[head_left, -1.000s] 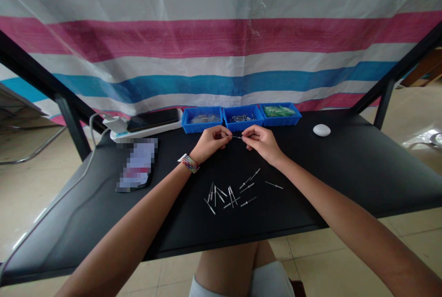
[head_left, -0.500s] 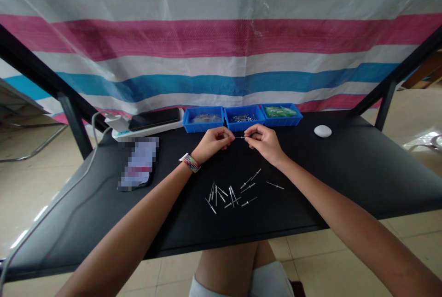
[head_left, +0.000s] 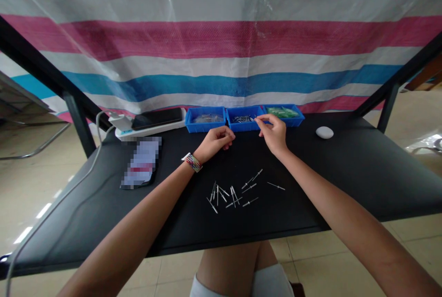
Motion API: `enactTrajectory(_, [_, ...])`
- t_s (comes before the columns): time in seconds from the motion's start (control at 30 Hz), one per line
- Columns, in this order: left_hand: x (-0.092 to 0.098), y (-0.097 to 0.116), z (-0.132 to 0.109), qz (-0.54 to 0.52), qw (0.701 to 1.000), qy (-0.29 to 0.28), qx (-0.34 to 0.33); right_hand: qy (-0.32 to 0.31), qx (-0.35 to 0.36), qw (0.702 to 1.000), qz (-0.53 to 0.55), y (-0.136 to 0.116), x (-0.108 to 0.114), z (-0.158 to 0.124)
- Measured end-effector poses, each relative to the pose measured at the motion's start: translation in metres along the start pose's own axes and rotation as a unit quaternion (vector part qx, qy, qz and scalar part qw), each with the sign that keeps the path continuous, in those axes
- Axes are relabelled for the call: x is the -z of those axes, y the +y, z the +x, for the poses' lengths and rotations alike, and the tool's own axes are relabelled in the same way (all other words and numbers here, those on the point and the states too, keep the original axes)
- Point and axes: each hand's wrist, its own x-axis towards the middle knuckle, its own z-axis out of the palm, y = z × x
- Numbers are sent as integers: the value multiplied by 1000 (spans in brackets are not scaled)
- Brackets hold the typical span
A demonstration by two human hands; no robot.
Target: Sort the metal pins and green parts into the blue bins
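Observation:
My right hand (head_left: pixel 273 133) is at the front right of the middle blue bin (head_left: pixel 243 126), thumb and forefinger pinched at its rim. A thin silvery blind rivet shows at those fingertips, hard to separate from the loose rivets (head_left: pixel 241 119) in the bin. Just in front of that bin, my left hand (head_left: pixel 218 142) rests low over the table with its fingers curled together; whatever may be inside them is hidden. Nearer to me, several blind rivets (head_left: pixel 231 197) lie scattered on the black table (head_left: pixel 186 223).
The left blue bin (head_left: pixel 204 128) holds clear plastic pieces, the right one (head_left: pixel 297 121) a green packet. A power strip (head_left: pixel 152 130) with a dark phone (head_left: pixel 157 118) stands at back left, another phone (head_left: pixel 140 163) before it. A white mouse-like object (head_left: pixel 324 132) lies at right.
My right hand has moved away from my left hand, up and right to the middle bin's rim. The rivet that showed between both hands no longer spans them. My left hand has stayed in place.

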Motion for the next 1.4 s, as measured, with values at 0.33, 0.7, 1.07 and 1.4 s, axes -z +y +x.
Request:
enactTrajectory(0.33, [1,0,0,7,1000,-5,0,-378,-23,925,-31,-30,35,-5])
enactTrajectory(0.7, [0,1,0,17,1000,-10,2,-592,1,777,-212,-49,48,-5])
enactTrajectory(1.07, [1,5,-1,39,999,-33,0,-424,-50,902,-59,-42,34,-11])
enactTrajectory(1.4, [1,6,-2,62,997,-50,-1,-242,-47,969,28,-21,7,-27])
